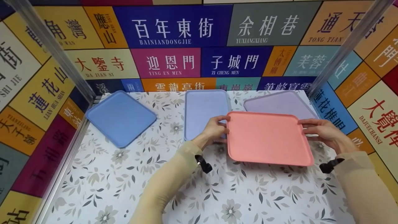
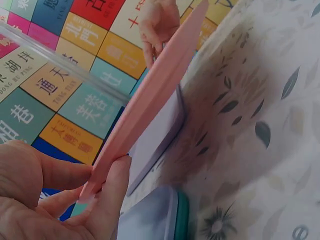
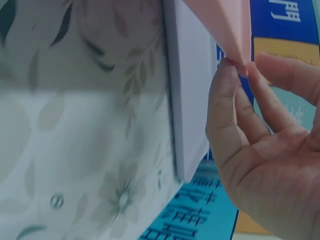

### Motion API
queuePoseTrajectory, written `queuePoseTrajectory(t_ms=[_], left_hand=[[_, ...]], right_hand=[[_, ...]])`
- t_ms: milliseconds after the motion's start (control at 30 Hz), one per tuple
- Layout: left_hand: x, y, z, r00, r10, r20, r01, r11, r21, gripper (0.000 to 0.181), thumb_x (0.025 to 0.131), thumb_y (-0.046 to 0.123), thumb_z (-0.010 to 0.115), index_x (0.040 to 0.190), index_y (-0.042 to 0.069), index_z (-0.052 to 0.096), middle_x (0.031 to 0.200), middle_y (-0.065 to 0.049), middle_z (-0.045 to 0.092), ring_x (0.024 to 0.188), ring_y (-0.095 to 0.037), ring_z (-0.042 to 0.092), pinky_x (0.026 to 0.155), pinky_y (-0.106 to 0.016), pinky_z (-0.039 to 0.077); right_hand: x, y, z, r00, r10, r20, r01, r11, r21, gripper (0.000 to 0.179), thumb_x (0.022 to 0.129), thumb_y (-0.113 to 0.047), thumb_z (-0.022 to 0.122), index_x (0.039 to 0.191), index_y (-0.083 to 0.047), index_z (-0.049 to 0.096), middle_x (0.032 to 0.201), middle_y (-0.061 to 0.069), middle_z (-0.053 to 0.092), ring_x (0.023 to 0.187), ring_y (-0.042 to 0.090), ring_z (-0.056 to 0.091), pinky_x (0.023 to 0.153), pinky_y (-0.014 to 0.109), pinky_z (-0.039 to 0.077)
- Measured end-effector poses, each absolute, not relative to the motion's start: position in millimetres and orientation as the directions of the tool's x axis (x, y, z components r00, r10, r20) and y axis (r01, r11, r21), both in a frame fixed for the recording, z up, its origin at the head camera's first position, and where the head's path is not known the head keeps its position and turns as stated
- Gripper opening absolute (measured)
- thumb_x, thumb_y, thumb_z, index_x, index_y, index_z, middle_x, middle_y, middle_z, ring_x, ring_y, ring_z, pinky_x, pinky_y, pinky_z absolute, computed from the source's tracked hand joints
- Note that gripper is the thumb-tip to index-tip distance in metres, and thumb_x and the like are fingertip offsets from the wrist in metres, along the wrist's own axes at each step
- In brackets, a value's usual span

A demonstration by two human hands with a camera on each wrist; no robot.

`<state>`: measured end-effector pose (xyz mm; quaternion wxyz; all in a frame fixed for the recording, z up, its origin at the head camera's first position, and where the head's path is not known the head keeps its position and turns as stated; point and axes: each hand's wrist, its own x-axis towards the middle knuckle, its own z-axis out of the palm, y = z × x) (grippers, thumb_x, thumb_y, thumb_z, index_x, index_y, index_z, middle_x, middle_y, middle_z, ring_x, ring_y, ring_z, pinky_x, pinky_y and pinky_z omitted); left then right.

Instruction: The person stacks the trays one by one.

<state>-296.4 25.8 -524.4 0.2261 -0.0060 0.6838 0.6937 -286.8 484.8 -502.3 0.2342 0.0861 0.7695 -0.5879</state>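
Both hands hold a pink rectangular tray (image 1: 269,138) by its two short sides, raised above the patterned tabletop. My left hand (image 1: 214,130) pinches the left edge; in the left wrist view the thumb (image 2: 112,190) lies under the tray and the fingers over its rim. On the opposite edge my right hand (image 1: 326,133) pinches the rim, with thumb and fingertips meeting at it in the right wrist view. Behind the pink tray lies a lilac tray (image 1: 279,101), partly covered by it in the head view. Close to my left hand lies a pale periwinkle tray (image 1: 205,115).
A blue tray (image 1: 121,119) lies turned at an angle on the far left of the floral tabletop (image 1: 124,183). Panels with printed lettering (image 1: 174,28) stand at the back and both sides, with clear corner strips (image 1: 59,46). In the left wrist view, green edging (image 2: 181,215) shows beneath the periwinkle tray.
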Motion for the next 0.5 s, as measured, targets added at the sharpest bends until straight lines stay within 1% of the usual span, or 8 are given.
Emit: queuePoseTrajectory(t_ms=[67, 133, 167, 233, 300, 367, 433, 500], left_hand=[[-300.4, 22.9, -523.7, -0.902, 0.285, -0.324, -0.326, 0.041, 0.944, 0.069, 0.090, -0.014, 0.064, 0.154, 0.012, 0.067, 0.123, -0.015, 0.076, 0.085, -0.021, 0.073, 0.069, -0.043, 0.073], [-304.7, 19.8, -522.7, -0.904, 0.275, -0.328, -0.328, 0.048, 0.943, 0.071, 0.089, -0.015, 0.065, 0.154, 0.012, 0.066, 0.118, -0.013, 0.076, 0.083, -0.022, 0.073, 0.072, -0.047, 0.073], [-306.9, 17.6, -522.2, -0.903, 0.275, -0.330, -0.329, 0.052, 0.943, 0.071, 0.089, -0.014, 0.065, 0.155, 0.011, 0.066, 0.117, -0.013, 0.076, 0.082, -0.023, 0.074, 0.075, -0.050, 0.074], [-311.2, 12.0, -521.5, -0.904, 0.278, -0.325, -0.321, 0.060, 0.945, 0.071, 0.090, -0.013, 0.067, 0.156, 0.010, 0.065, 0.121, -0.016, 0.076, 0.084, -0.024, 0.075, 0.077, -0.051, 0.074], [-315.2, 4.3, -520.8, -0.905, 0.282, -0.319, -0.312, 0.069, 0.948, 0.071, 0.091, -0.012, 0.067, 0.159, 0.009, 0.062, 0.125, -0.018, 0.076, 0.086, -0.023, 0.077, 0.075, -0.048, 0.074], [-318.3, -3.7, -520.3, -0.910, 0.273, -0.311, -0.304, 0.070, 0.950, 0.071, 0.092, -0.012, 0.066, 0.161, 0.008, 0.061, 0.127, -0.020, 0.074, 0.087, -0.021, 0.077, 0.069, -0.041, 0.073], [-320.2, -10.8, -520.0, -0.918, 0.253, -0.306, -0.300, 0.061, 0.952, 0.072, 0.092, -0.014, 0.064, 0.161, 0.006, 0.059, 0.125, -0.020, 0.072, 0.086, -0.021, 0.076, 0.064, -0.034, 0.071], [-321.4, -16.7, -519.9, -0.926, 0.224, -0.303, -0.299, 0.052, 0.953, 0.073, 0.092, -0.015, 0.062, 0.162, 0.006, 0.059, 0.123, -0.019, 0.071, 0.085, -0.021, 0.075, 0.063, -0.033, 0.071]], right_hand=[[-290.7, 479.2, -500.3, -0.878, -0.138, -0.457, 0.400, 0.310, -0.862, 0.038, 0.109, -0.014, 0.075, 0.146, -0.023, 0.071, 0.116, -0.021, 0.080, 0.106, 0.002, 0.078, 0.093, 0.026, 0.070], [-294.5, 473.3, -498.3, -0.881, -0.129, -0.456, 0.398, 0.322, -0.859, 0.042, 0.109, -0.016, 0.075, 0.150, -0.021, 0.068, 0.116, -0.023, 0.080, 0.106, 0.001, 0.077, 0.093, 0.026, 0.069], [-296.5, 469.9, -497.5, -0.882, -0.121, -0.455, 0.398, 0.323, -0.859, 0.044, 0.109, -0.016, 0.075, 0.151, -0.021, 0.067, 0.115, -0.023, 0.080, 0.106, 0.000, 0.076, 0.093, 0.025, 0.069], [-300.7, 462.5, -497.0, -0.887, -0.111, -0.448, 0.393, 0.327, -0.859, 0.048, 0.109, -0.016, 0.075, 0.155, -0.019, 0.064, 0.113, -0.024, 0.079, 0.105, -0.001, 0.075, 0.092, 0.024, 0.069], [-305.0, 453.6, -497.4, -0.895, -0.109, -0.432, 0.379, 0.320, -0.868, 0.047, 0.108, -0.015, 0.075, 0.154, -0.020, 0.064, 0.112, -0.024, 0.079, 0.102, -0.001, 0.075, 0.089, 0.024, 0.068], [-309.6, 443.7, -497.5, -0.905, -0.118, -0.409, 0.359, 0.303, -0.883, 0.047, 0.108, -0.013, 0.075, 0.153, -0.019, 0.064, 0.111, -0.023, 0.079, 0.100, 0.000, 0.075, 0.088, 0.024, 0.068], [-314.2, 434.0, -496.5, -0.911, -0.132, -0.390, 0.345, 0.276, -0.897, 0.046, 0.108, -0.011, 0.074, 0.152, -0.019, 0.063, 0.112, -0.021, 0.079, 0.099, 0.001, 0.075, 0.086, 0.024, 0.068], [-318.3, 425.1, -494.7, -0.916, -0.138, -0.378, 0.336, 0.252, -0.907, 0.045, 0.109, -0.011, 0.073, 0.152, -0.018, 0.063, 0.112, -0.020, 0.079, 0.098, 0.001, 0.075, 0.085, 0.024, 0.068]])
